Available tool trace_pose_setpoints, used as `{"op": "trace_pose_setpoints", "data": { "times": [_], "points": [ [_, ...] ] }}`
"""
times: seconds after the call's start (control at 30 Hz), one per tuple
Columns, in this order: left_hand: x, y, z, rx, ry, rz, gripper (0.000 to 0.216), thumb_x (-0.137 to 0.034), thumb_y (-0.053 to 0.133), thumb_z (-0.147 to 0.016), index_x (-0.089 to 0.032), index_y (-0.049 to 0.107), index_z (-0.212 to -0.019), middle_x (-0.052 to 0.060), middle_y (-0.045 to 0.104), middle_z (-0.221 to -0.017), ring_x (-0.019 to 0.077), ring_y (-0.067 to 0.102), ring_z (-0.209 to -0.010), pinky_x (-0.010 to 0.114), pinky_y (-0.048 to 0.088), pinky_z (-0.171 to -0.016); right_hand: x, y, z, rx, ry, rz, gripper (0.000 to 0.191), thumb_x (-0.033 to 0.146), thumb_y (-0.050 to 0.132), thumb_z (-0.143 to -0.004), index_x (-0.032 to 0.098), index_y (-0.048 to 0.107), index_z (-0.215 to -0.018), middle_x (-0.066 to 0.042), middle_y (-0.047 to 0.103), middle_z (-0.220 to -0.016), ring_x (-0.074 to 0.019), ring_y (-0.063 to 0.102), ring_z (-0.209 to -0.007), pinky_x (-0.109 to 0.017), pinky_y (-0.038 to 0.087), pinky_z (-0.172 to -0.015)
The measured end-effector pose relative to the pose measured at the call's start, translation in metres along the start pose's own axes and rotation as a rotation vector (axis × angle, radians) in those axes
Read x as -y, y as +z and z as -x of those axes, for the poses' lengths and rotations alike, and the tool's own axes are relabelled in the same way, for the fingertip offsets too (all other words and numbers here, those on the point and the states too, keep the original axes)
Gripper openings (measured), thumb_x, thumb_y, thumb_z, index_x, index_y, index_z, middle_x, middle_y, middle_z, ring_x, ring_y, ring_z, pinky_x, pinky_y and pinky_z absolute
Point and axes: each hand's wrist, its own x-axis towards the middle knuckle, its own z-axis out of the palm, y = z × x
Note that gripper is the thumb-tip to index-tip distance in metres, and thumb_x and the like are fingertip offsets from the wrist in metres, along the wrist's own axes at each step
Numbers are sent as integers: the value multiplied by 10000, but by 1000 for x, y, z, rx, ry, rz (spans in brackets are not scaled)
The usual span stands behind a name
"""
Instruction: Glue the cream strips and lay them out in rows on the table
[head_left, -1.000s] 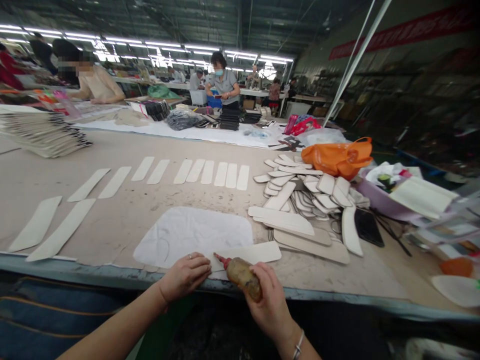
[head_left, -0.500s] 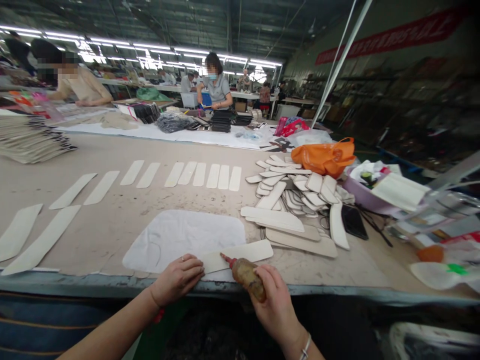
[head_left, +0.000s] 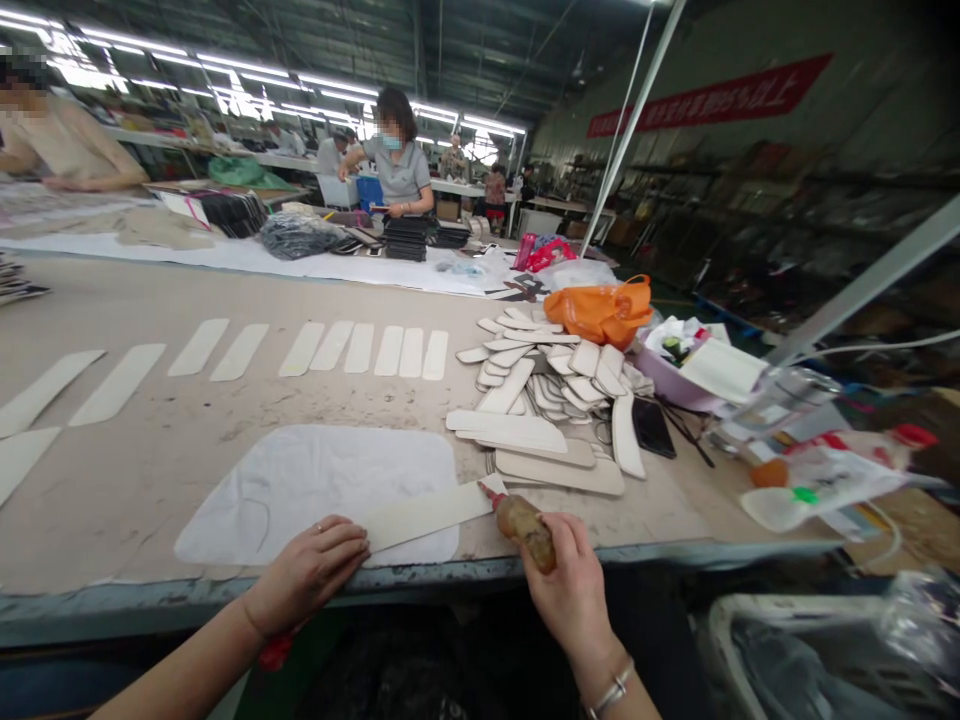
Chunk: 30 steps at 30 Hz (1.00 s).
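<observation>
My right hand (head_left: 568, 585) is wrapped around a brownish squeeze glue bottle (head_left: 525, 528) with a red nozzle. The nozzle tip touches or hovers just over the right end of a long cream strip (head_left: 427, 518); I cannot tell which. My left hand (head_left: 319, 565) holds the strip's left end near the table edge, its fingers closed together and the thumb hidden. Beneath the strip lies a white cloth-like sheet (head_left: 315, 480) with rounded corners. Just beyond the right end of the strip is a heap of cream and grey-edged pieces (head_left: 540, 380).
Several cream pieces (head_left: 360, 348) lie spaced across the table (head_left: 247, 405). Right of the heap are an orange bag (head_left: 600, 310), a black phone (head_left: 653, 428) and a lilac basin (head_left: 667, 378). A plastic crate (head_left: 810, 612) stands below. A co-worker (head_left: 401, 165) stands across the table.
The bottle's nozzle has travelled along the strip from near its middle to its right end. My left hand still holds the left end. The whole view has turned to the right.
</observation>
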Motion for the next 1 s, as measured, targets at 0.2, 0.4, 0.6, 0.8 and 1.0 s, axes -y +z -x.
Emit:
{"op": "trace_pose_setpoints", "data": {
  "times": [0.2, 0.4, 0.6, 0.8, 1.0],
  "points": [
    [2, 2, 1, 2, -3, 11, 186, -139, 512, -862, -186, 643, -985, 76, 668, -951, 160, 589, -892, 285, 526, -815, -3, -4, 3, -42, -2, 91, 316, 316, 610, -835, 219, 493, -1113, -116, 542, -1029, -271, 561, -932, -448, 540, -796],
    [-1, 0, 2, 46, -59, 47, 166, -135, 505, -865, -174, 634, -961, 71, 649, -930, 156, 565, -884, 290, 512, -814, 20, -1, 1, -117, -20, -60, 333, 330, 658, -798, 217, 508, -1074, -116, 526, -1027, -269, 546, -928, -447, 518, -809],
    [-3, -2, 2, 50, -73, 46, 165, -143, 496, -867, -160, 627, -965, 79, 636, -917, 164, 555, -875, 312, 504, -803, 55, 24, 1, 25, -87, -283, 319, 294, 648, -804, 209, 496, -1071, -107, 526, -1014, -252, 545, -940, -416, 526, -801],
    [-3, 0, 5, 29, -100, 56, 148, -138, 502, -859, -159, 616, -951, 76, 627, -909, 166, 548, -873, 318, 500, -802, 74, 49, 2, 149, -146, -382, 359, 232, 620, -815, 195, 472, -1139, -119, 495, -1089, -240, 529, -1001, -415, 511, -868],
    [-3, -2, 6, 31, -95, 32, 160, -146, 485, -870, -162, 626, -946, 77, 626, -894, 166, 558, -868, 314, 510, -791, 82, 54, -1, 212, -148, -395, 368, 207, 630, -801, 198, 470, -1132, -110, 485, -1090, -238, 515, -1016, -402, 492, -894]
  ]
}}
